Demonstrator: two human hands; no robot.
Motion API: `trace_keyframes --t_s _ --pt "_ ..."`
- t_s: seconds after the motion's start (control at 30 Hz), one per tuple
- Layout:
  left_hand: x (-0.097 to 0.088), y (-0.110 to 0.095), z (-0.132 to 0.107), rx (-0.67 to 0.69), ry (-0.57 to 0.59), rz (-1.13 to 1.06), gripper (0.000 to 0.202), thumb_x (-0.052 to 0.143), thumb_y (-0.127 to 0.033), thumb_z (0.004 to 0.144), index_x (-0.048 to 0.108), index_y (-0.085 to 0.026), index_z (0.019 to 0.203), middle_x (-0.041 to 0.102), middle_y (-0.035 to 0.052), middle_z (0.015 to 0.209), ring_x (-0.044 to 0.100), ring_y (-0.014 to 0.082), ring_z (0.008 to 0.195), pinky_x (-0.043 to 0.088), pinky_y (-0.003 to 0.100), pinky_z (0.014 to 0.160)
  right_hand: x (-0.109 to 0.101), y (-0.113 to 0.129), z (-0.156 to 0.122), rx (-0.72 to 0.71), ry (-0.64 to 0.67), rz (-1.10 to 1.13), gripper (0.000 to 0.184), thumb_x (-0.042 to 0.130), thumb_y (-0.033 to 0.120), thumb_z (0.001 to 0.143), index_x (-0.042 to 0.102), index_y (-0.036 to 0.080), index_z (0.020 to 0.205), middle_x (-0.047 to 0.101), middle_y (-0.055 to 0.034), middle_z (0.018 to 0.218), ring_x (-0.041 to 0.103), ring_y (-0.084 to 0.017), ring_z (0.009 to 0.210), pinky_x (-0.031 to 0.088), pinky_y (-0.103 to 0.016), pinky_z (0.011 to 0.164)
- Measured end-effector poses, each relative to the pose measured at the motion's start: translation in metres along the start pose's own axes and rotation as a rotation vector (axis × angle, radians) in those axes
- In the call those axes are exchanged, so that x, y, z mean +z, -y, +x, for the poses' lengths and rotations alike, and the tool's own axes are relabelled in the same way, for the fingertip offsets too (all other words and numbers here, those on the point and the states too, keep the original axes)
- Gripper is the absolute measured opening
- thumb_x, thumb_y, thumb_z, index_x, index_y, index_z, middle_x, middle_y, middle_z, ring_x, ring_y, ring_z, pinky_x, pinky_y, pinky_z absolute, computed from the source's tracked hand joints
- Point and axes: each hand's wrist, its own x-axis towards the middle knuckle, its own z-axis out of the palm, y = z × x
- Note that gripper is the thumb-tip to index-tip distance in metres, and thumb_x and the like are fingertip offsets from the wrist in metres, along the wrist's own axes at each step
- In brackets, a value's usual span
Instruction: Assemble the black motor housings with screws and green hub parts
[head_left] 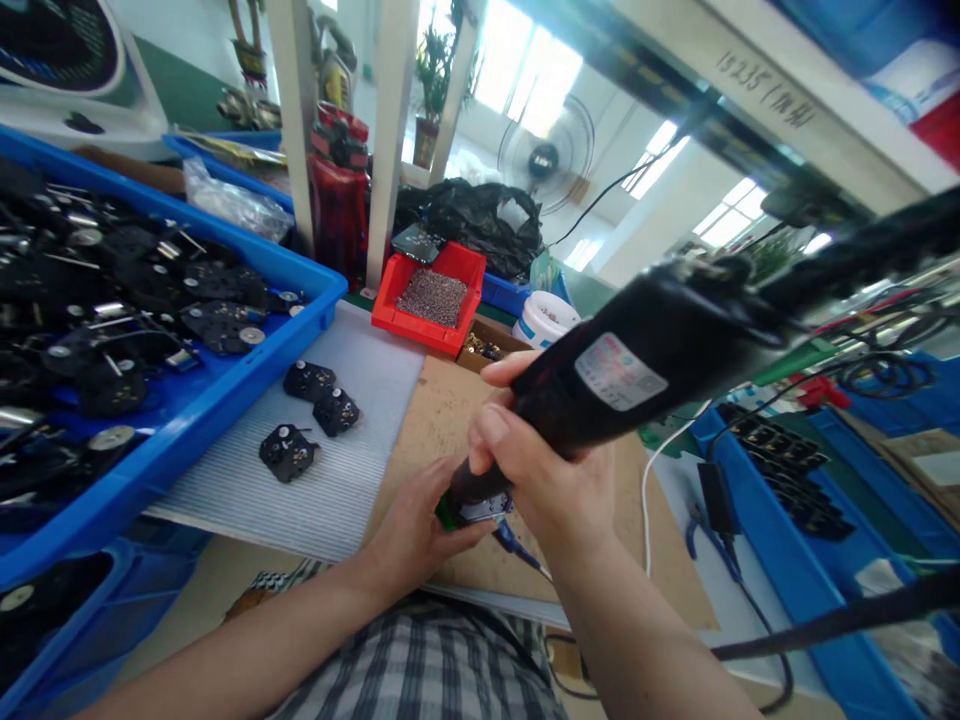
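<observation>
My right hand (559, 485) is wrapped round a thick black electric screwdriver (679, 320), which tilts down to the left and bears a white label. Its nose end meets a small part with a green edge and a pale metallic face (486, 508). My left hand (409, 530) grips that part between thumb and fingers, low over a brown board (427, 420). The screwdriver's tip and much of the part are hidden. Just below the part lies a blue connector or clip (514, 545) with a cable. Several black plate-like pieces (289, 452) lie on the ribbed mat to the left.
A blue tray (300, 320) on the left holds many black assemblies. Behind the board are a red bin (386, 310) of small screws and a white tub (551, 318). On the right, blue pliers (701, 530) and a white cable (646, 500) lie beside another blue tray (787, 560).
</observation>
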Motion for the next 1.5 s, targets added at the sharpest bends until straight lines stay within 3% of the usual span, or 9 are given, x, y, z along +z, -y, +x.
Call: trace_keyframes --t_s 0.1,0.23,0.33,0.43,0.53,0.87,1.0,1.5 --pt "0.0 0.003 -0.003 0.072 -0.007 0.092 0.055 0.075 -0.027 0.079 0.05 -0.023 0.127 0.068 0.008 0.121 0.064 0.0249 0.111 0.054 0.042 0.094 -0.018 0.014 0.005 -0.123 -0.143 0.061 0.022 0.076 0.034 0.076 0.068 0.021 0.092 0.058 0.0067 0.058 0.051 -0.008 0.044 0.047 -0.022 0.047" --pt "-0.002 0.006 -0.006 0.171 -0.02 0.261 0.074 0.072 -0.03 0.082 0.032 -0.02 0.143 0.053 0.0208 0.14 0.053 0.0326 0.127 0.047 0.052 0.101 -0.049 0.023 0.01 -0.186 -0.314 0.048 0.024 0.076 0.037 0.074 0.068 0.019 0.087 0.057 0.0058 0.054 0.049 -0.009 0.043 0.047 -0.023 0.047" --pt "-0.005 0.0 -0.001 0.288 -0.01 0.399 0.061 0.071 -0.036 0.082 0.043 -0.021 0.134 0.043 0.0242 0.147 0.047 0.0382 0.13 0.042 0.058 0.1 -0.062 0.016 0.01 -0.159 -0.345 0.028 0.024 0.075 0.036 0.076 0.067 0.019 0.09 0.057 0.0055 0.056 0.05 -0.009 0.044 0.047 -0.023 0.048" --pt "-0.006 -0.008 0.006 0.377 0.031 0.513 0.028 0.067 -0.032 0.085 0.059 -0.022 0.11 0.053 0.0194 0.138 0.052 0.0373 0.123 0.043 0.057 0.097 -0.063 0.006 0.011 -0.164 -0.329 0.057 0.022 0.075 0.036 0.077 0.066 0.021 0.09 0.057 0.0062 0.057 0.051 -0.009 0.046 0.046 -0.023 0.048" --pt "-0.004 -0.01 0.009 0.414 0.05 0.583 0.013 0.062 -0.023 0.089 0.061 -0.021 0.101 0.061 0.017 0.124 0.058 0.034 0.111 0.048 0.052 0.089 -0.059 0.001 0.014 -0.17 -0.311 0.085 0.02 0.075 0.035 0.076 0.065 0.021 0.086 0.057 0.0067 0.058 0.05 -0.009 0.045 0.046 -0.023 0.047" --pt "0.0 -0.005 0.007 0.486 0.039 0.597 0.013 0.06 -0.018 0.088 0.062 -0.016 0.101 0.058 0.0179 0.119 0.059 0.0313 0.106 0.054 0.048 0.088 -0.061 -0.005 0.016 -0.143 -0.275 0.085 0.019 0.075 0.035 0.078 0.065 0.021 0.085 0.059 0.0066 0.057 0.052 -0.008 0.044 0.047 -0.022 0.048" --pt "0.001 -0.004 0.009 0.506 0.027 0.57 0.013 0.06 -0.017 0.088 0.062 -0.014 0.101 0.058 0.0186 0.117 0.059 0.0311 0.104 0.055 0.049 0.087 -0.057 -0.008 0.017 -0.127 -0.204 0.064 0.014 0.075 0.027 0.078 0.063 0.021 0.081 0.058 0.0079 0.057 0.053 -0.008 0.044 0.046 -0.021 0.047" --pt "0.001 0.0 0.01 0.498 0.037 0.536 0.012 0.06 -0.016 0.089 0.063 -0.013 0.1 0.056 0.0184 0.115 0.058 0.0305 0.105 0.055 0.049 0.088 -0.056 -0.018 0.018 -0.091 -0.145 0.01 0.011 0.072 0.022 0.077 0.061 0.019 0.076 0.059 0.0074 0.059 0.053 -0.007 0.044 0.045 -0.019 0.044"
